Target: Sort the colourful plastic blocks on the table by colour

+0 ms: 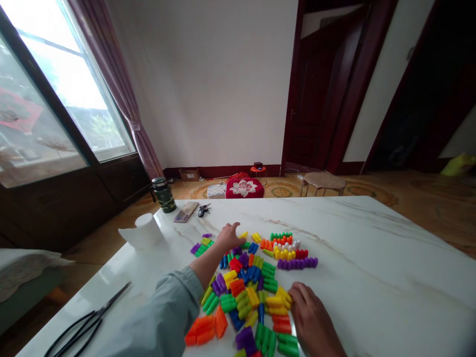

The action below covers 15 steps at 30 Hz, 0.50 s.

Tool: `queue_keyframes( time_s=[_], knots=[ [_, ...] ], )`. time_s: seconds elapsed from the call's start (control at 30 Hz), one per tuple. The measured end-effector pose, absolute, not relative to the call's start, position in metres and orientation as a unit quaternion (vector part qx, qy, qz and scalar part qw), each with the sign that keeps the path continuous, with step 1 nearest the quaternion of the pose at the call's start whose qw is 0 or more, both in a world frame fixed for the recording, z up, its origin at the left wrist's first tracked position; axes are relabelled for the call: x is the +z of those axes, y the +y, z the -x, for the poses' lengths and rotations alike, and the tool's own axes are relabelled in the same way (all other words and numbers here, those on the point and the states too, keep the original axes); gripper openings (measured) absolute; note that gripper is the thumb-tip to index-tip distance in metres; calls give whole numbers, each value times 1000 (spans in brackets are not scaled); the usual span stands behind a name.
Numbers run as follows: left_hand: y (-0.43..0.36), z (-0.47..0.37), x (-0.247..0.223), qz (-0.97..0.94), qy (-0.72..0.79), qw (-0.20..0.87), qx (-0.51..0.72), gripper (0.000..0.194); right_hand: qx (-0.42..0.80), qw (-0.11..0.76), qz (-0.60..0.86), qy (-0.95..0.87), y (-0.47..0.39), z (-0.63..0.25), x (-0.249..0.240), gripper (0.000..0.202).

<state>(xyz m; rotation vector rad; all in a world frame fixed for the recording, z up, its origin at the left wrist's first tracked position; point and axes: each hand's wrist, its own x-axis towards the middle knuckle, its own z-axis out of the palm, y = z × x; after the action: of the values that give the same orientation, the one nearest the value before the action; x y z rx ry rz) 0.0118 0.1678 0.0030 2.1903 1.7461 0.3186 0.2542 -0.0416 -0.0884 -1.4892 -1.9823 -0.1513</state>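
A pile of colourful plastic building blocks [238, 287], ribbed like joined tubes, lies on the white marbled table [357, 233]. My left hand [228, 237] reaches over the far side of the pile, thumb and forefinger apart, close to a small yellow block [243, 234]. Its other fingers are partly hidden. At the near right edge of the pile, my right hand [310, 312] has its curled fingertips against a yellow block [284, 297]. Beyond it stand rows of joined blocks, among them a purple row [297, 264] and a yellow one [284, 254].
Black-handled scissors [92, 317] lie at the left. A white paper roll [146, 230], a camouflage flask [163, 195], a phone [186, 211] and keys [203, 210] are along the far left edge. A round stool [325, 181] stands beyond the table.
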Motion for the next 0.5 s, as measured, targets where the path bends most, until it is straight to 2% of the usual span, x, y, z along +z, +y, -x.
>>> queue_keyframes(
  time_s=[0.07, 0.27, 0.5],
  knots=[
    [177, -22, -10, -753, 632, 157, 100, 67, -46, 323, 574, -751, -43, -254, -87, 24],
    [182, -39, -33, -732, 647, 161, 140, 27, -26, 321, 583, -745, -44, -252, -83, 28],
    [172, -24, -25, -677, 627, 215, 320, 20, -19, 315, 590, -743, -44, -252, -85, 35]
  ],
)
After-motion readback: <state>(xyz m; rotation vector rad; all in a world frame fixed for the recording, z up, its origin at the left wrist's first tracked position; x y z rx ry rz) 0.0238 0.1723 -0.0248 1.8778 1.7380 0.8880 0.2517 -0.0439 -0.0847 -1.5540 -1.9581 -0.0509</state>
